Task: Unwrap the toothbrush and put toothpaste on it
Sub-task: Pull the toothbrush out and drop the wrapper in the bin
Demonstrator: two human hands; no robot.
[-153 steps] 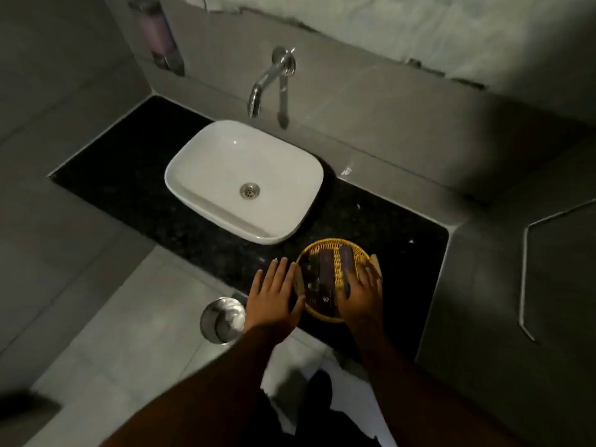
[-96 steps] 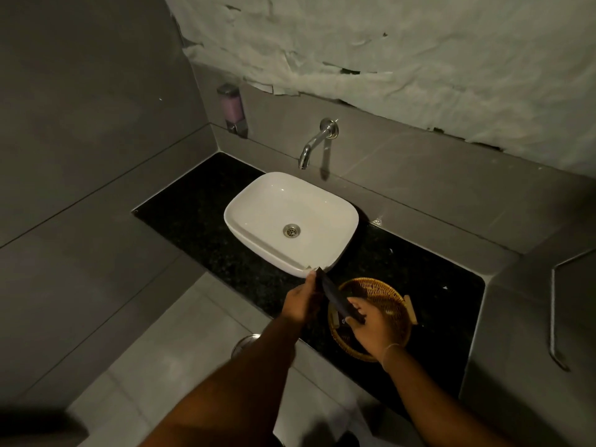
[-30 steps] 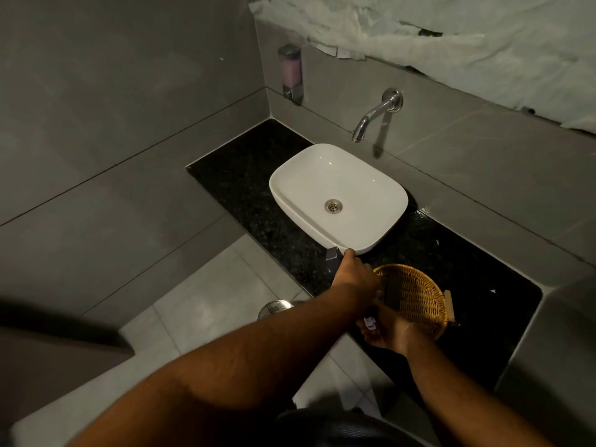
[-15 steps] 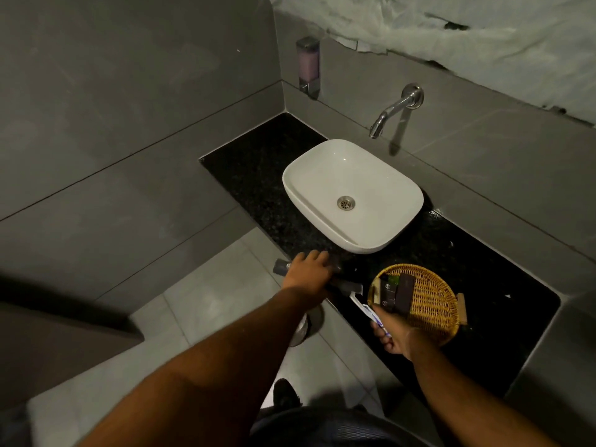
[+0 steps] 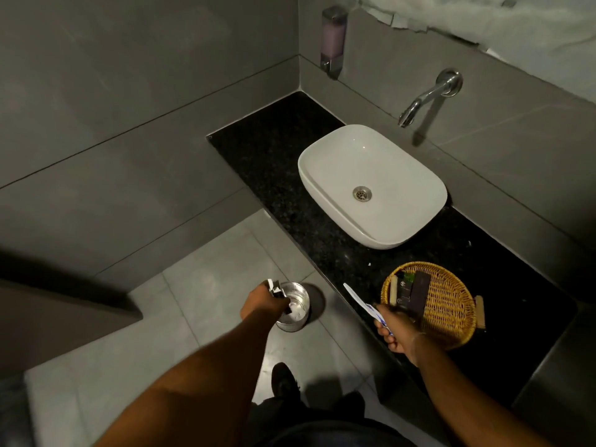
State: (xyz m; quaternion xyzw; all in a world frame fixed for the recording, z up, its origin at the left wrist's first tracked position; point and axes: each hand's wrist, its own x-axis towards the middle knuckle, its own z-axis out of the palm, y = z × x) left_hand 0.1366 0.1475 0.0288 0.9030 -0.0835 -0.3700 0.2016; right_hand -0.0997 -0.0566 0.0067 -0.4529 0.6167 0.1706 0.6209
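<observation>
My right hand (image 5: 396,330) grips a white toothbrush (image 5: 359,301) with blue markings, its head pointing up and left over the counter's front edge. Held out low over a small steel bin (image 5: 295,307) on the floor, my left hand (image 5: 262,303) is closed on the crumpled dark wrapper (image 5: 275,288) at the bin's rim. A round wicker basket (image 5: 451,304) on the black counter holds several dark sachets and small boxes (image 5: 411,293); I cannot tell which is toothpaste.
A white basin (image 5: 371,185) sits on the black granite counter (image 5: 277,156) under a wall spout (image 5: 422,98). A soap dispenser (image 5: 333,38) hangs in the corner. Grey tiled walls close the left and back. My shoe (image 5: 283,382) is on the floor.
My left hand has dropped from the counter edge down to the bin with the wrapper. The bare toothbrush stays in my right hand, which has moved slightly down.
</observation>
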